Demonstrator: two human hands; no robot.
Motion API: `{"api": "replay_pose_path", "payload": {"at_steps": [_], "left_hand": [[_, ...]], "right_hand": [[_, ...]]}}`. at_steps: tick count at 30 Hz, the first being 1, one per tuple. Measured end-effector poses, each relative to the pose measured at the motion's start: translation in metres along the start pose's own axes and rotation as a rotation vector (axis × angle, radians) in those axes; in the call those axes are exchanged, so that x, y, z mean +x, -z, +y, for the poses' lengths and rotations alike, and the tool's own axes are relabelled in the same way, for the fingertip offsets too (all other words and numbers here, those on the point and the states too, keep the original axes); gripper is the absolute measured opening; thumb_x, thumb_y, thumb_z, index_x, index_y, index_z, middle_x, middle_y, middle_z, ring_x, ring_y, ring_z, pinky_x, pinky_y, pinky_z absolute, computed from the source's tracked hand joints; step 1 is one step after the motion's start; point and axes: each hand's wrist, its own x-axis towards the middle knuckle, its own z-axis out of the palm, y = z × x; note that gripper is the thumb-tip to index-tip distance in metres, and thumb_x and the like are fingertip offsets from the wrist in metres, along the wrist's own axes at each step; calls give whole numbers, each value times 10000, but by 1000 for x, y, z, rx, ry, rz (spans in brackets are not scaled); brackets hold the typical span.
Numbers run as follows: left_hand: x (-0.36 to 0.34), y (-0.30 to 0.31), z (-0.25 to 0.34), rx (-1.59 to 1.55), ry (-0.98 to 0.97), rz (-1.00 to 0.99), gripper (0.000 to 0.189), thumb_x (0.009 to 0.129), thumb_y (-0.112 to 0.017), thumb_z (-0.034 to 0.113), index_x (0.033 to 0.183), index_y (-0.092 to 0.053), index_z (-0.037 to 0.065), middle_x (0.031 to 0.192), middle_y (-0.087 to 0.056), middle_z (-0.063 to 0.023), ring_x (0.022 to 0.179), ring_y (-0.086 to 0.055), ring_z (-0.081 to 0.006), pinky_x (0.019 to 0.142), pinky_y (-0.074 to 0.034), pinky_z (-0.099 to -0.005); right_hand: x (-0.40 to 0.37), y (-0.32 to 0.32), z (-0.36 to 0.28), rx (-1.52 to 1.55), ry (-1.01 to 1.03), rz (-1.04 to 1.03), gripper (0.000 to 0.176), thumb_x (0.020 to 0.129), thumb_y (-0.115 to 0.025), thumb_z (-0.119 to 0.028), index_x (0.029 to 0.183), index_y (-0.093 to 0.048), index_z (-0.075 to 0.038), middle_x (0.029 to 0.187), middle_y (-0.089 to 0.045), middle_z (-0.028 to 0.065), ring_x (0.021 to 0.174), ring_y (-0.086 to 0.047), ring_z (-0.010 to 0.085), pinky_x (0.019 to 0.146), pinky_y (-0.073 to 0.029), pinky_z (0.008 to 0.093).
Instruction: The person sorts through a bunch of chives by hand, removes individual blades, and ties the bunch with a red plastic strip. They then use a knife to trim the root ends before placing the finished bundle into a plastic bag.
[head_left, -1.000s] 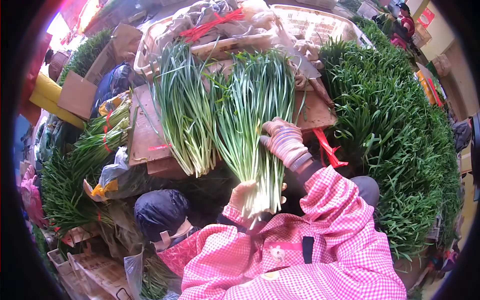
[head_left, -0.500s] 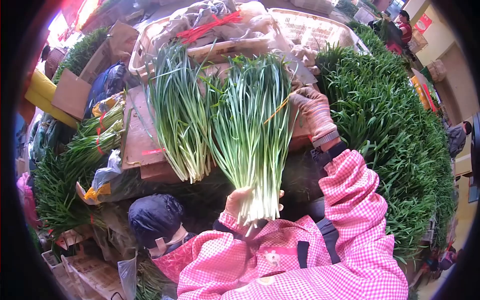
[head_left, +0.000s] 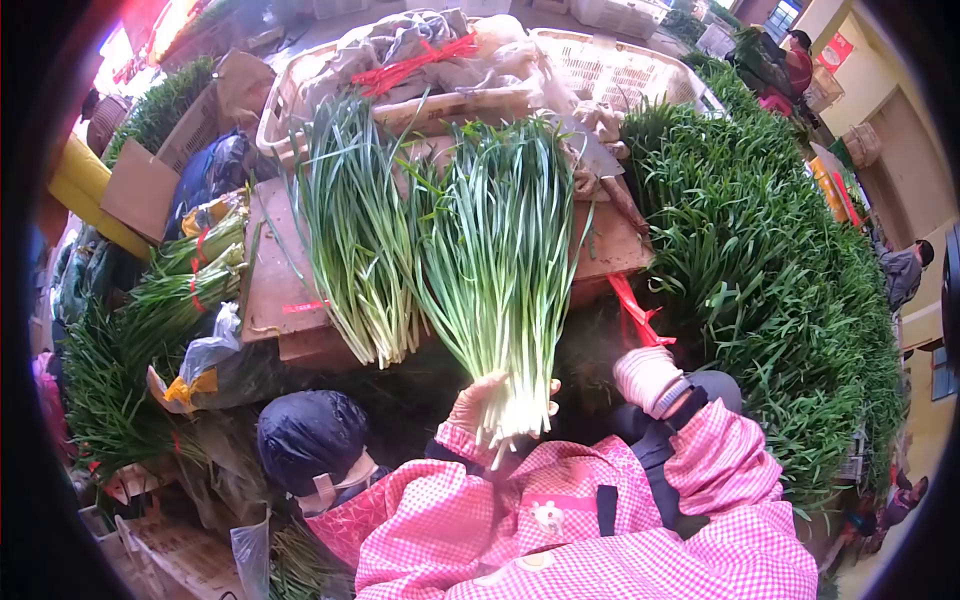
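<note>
My left hand point(head_left: 468, 404) is closed around the pale stem ends of a large bunch of garlic chives point(head_left: 500, 260). The green leaves fan upward over a reddish board, and the white ends poke out below the fingers. Left of it, a second bunch of chives point(head_left: 355, 230) lies on the board point(head_left: 275, 262). My right hand point(head_left: 650, 380), in a striped knit glove, is low on the right, just below red ties point(head_left: 636, 312) hanging at the board's corner. Its fingers are blurred and partly hidden, so I cannot see what they hold.
A knife point(head_left: 592, 150) lies at the board's back right. Behind stands a plastic crate point(head_left: 285, 100) with cloth and red ties. Loose greens point(head_left: 760, 250) are heaped along the right. Bundles tied with red point(head_left: 190, 275) lie left. A person in a dark cap point(head_left: 312, 440) is close at lower left.
My right hand has come down from beside the leaves, where it held a thin orange-yellow strand, to near the red ties. The knife and ties now show. My left hand still holds the bunch.
</note>
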Motion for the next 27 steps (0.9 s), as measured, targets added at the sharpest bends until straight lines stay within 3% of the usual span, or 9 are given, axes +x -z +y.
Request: {"api": "replay_pose_path", "payload": {"at_steps": [3,5,6,7,9,13,14,17,27], "left_hand": [[-1,3,0,-36,0,40,612,813,-586,225,1310,-338,-33,1229,-432,-342,1063,-498,-501,821,-480,-585],[0,9,3,-54,52,1,668,772,-596,190,1343,-317,-18,1298,-425,-249,1173,-430,-457,934,-389,-604],[0,8,2,-15,11,-47,607,815,-573,230,1308,-344,-37,1229,-427,-353,1082,-479,-514,841,-473,-575],[-1,9,4,-48,14,20,663,760,-598,189,1327,-330,-24,1287,-434,-251,1161,-438,-462,928,-392,-608],[-2,11,4,21,-21,15,613,826,-560,262,1306,-343,-52,1237,-419,-360,1090,-466,-524,825,-482,-574],[-13,3,-1,98,-96,552,393,851,-556,315,1116,-528,26,967,-622,-195,739,-638,-329,570,-544,-443],[-11,5,4,106,-45,421,379,837,-588,255,1139,-512,39,969,-623,-164,779,-639,-299,620,-549,-434],[0,8,-1,735,-695,782,414,786,-666,160,1152,-515,41,971,-619,-82,829,-617,-227,717,-527,-363],[4,-27,2,681,-484,726,391,810,-632,57,1174,-490,54,945,-610,-71,785,-621,-187,658,-534,-306]], "right_hand": [[9,26,-47,801,-286,39,580,786,-634,-430,1153,-562,13,906,-666,175,769,-654,261,684,-506,363],[40,-16,-20,275,0,273,651,775,-629,-533,1103,-584,27,833,-657,106,698,-618,160,625,-479,296],[44,-15,-25,421,-147,73,619,769,-637,-537,1058,-601,9,825,-655,100,699,-620,159,623,-480,301],[47,-16,-30,559,-292,-138,588,763,-645,-541,1014,-617,-10,817,-654,95,700,-623,158,621,-482,307],[50,-50,-43,1776,-321,-191,380,780,-666,-432,908,-607,-79,758,-620,57,623,-595,195,595,-490,353],[48,-39,-92,2023,-329,-132,238,788,-668,-249,957,-620,-89,802,-630,44,698,-591,195,666,-490,356],[48,-40,-99,2094,-393,-81,208,791,-669,-204,964,-627,-95,810,-633,35,708,-589,189,677,-490,353],[67,-70,-90,1900,-82,196,356,740,-746,-158,1056,-604,-77,919,-646,29,810,-597,150,745,-491,321],[63,-66,-107,1539,42,553,587,714,-724,-24,1231,-449,-61,1088,-596,82,1002,-553,208,885,-435,325]]}}
